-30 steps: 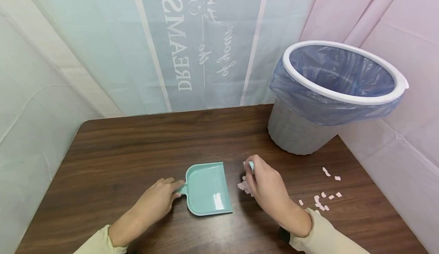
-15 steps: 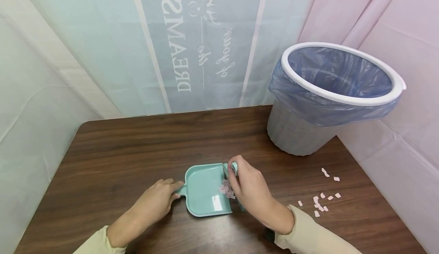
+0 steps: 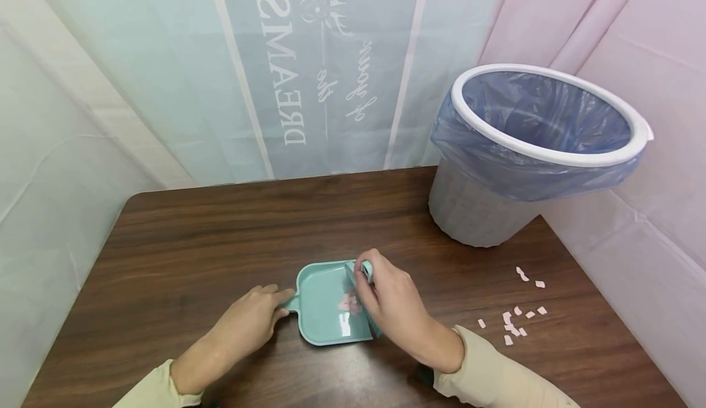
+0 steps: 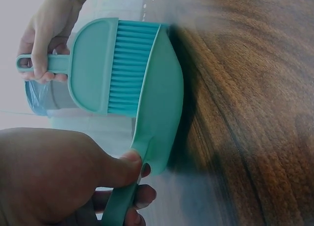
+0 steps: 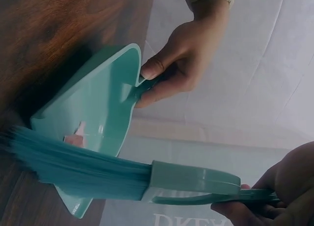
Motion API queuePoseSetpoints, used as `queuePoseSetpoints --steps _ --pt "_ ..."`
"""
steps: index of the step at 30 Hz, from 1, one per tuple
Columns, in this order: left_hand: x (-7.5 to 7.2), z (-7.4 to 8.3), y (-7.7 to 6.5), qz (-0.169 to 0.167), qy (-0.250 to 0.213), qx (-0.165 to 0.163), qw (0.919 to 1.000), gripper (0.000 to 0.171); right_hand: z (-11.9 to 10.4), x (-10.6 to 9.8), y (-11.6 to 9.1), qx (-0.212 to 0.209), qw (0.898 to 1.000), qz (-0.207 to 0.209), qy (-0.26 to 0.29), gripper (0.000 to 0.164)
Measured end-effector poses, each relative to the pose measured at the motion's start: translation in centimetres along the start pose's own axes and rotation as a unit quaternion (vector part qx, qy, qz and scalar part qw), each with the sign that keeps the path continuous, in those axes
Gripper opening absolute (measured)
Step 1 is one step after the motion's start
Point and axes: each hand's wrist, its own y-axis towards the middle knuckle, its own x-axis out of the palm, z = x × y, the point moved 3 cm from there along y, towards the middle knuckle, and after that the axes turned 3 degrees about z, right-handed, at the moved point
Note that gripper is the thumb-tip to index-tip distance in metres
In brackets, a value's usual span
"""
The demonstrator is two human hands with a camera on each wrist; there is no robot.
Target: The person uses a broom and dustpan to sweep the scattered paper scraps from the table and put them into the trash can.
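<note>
My left hand (image 3: 254, 317) grips the short handle of a mint-green dustpan (image 3: 320, 304), which lies on the wooden table with its straight lip facing right. In my right hand (image 3: 396, 301) is the handle of a small matching brush (image 4: 93, 66). The brush's teal bristles (image 5: 83, 162) reach over the dustpan's lip and touch its inside. A few pale pink paper scraps (image 3: 350, 302) lie in the pan just ahead of the bristles. Part of the brush is hidden behind the right hand in the head view.
Several more paper scraps (image 3: 513, 322) are scattered on the table (image 3: 248, 224) to the right. A grey bin (image 3: 469, 206) with a white rim and a blue bag stands at the back right. Fabric curtains (image 3: 331, 120) hang behind and at the sides.
My right hand has moved left with the brush, and the pile of scraps has slid from the table over the lip into the dustpan. The left hand and dustpan have stayed put.
</note>
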Motion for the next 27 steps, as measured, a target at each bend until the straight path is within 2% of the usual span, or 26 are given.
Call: queuePoseSetpoints --steps 4,7,11,18,27 --pt "0.0 0.0 0.0 -0.006 -0.007 -0.008 0.9999 0.032 -0.2 -0.3 0.2 0.016 1.000 0.008 0.020 0.013" --pt "0.1 -0.1 0.0 -0.004 -0.006 0.000 1.0000 0.031 -0.2 -0.6 0.3 0.023 0.998 0.022 0.047 0.021" --pt "0.1 -0.2 -0.1 0.005 -0.004 0.012 0.9999 0.031 0.2 -1.2 0.5 0.017 0.996 0.045 0.070 0.020" --pt "0.1 -0.3 -0.2 0.010 -0.006 0.015 0.9998 0.032 1.2 -2.1 0.7 0.017 0.996 0.074 0.052 0.021" --pt "0.1 -0.3 -0.3 0.015 -0.006 0.015 0.9998 0.033 1.8 -2.3 0.6 0.021 0.997 0.075 0.009 0.021"
